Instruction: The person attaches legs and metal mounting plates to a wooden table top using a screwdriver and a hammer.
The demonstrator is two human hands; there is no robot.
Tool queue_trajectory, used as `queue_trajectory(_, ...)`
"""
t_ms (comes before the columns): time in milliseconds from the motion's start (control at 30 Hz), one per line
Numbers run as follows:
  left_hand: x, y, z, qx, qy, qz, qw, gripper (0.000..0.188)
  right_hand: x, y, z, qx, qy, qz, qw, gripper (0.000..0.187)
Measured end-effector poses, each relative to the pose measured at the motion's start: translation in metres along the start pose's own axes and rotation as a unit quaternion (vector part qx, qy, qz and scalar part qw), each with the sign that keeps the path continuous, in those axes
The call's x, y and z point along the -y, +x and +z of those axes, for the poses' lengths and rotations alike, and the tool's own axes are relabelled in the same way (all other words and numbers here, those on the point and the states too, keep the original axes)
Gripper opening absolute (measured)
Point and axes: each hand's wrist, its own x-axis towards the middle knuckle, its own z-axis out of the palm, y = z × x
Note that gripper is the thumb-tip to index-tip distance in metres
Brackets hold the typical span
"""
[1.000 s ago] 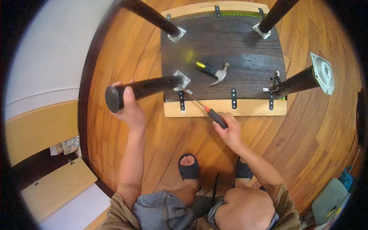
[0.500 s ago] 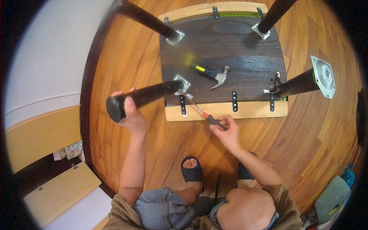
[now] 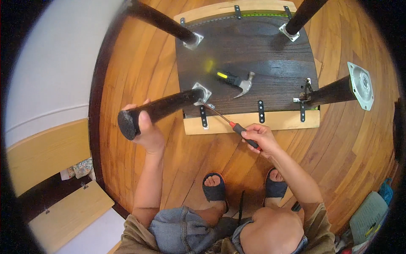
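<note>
A dark wooden tabletop point(image 3: 237, 46) lies underside up on the floor. My left hand point(image 3: 148, 131) is wrapped round the foot end of a dark table leg point(image 3: 167, 106), which stands tilted in view from a square metal plate point(image 3: 204, 94) at the near left corner. Between the fingers of my right hand point(image 3: 260, 139) is the black and red handle of a screwdriver point(image 3: 239, 128); its shaft reaches to the plate's near edge. A claw hammer point(image 3: 237, 81) with a black and yellow handle rests on the tabletop, touched by neither hand.
Two more legs stand at the far left point(image 3: 165, 23) and far right point(image 3: 302, 19) corners. Beside the near right corner is a loose-looking leg point(image 3: 334, 91) with a metal plate facing up. Pale wooden strips point(image 3: 275, 120) with black brackets edge the board. A drawer front point(image 3: 72, 203) hangs open at left.
My right hand has shifted slightly right and taken a fuller grip round the screwdriver handle. My left hand still holds the leg. The view has moved a little.
</note>
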Motion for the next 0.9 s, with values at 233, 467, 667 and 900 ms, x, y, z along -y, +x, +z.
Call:
queue_trajectory(233,-0.001,0.004,-0.002,0.013,0.031,0.027,0.999,0.030,-0.019,-0.013,0.021,-0.225,-0.527,-0.414,0.707,0.043)
queue_trajectory(467,-0.003,0.002,0.001,0.008,0.033,-0.002,0.999,0.032,-0.014,-0.011,0.017,-0.151,-0.590,-0.345,0.714,0.036)
queue_trajectory(667,-0.003,-0.001,0.005,0.002,0.015,0.014,1.000,0.031,0.007,-0.004,0.005,-0.001,-0.367,-0.152,0.918,0.031)
queue_trajectory(900,0.004,0.000,0.003,-0.006,0.011,0.019,1.000,0.029,0.019,-0.012,0.011,0.042,-0.154,0.054,0.986,0.029)
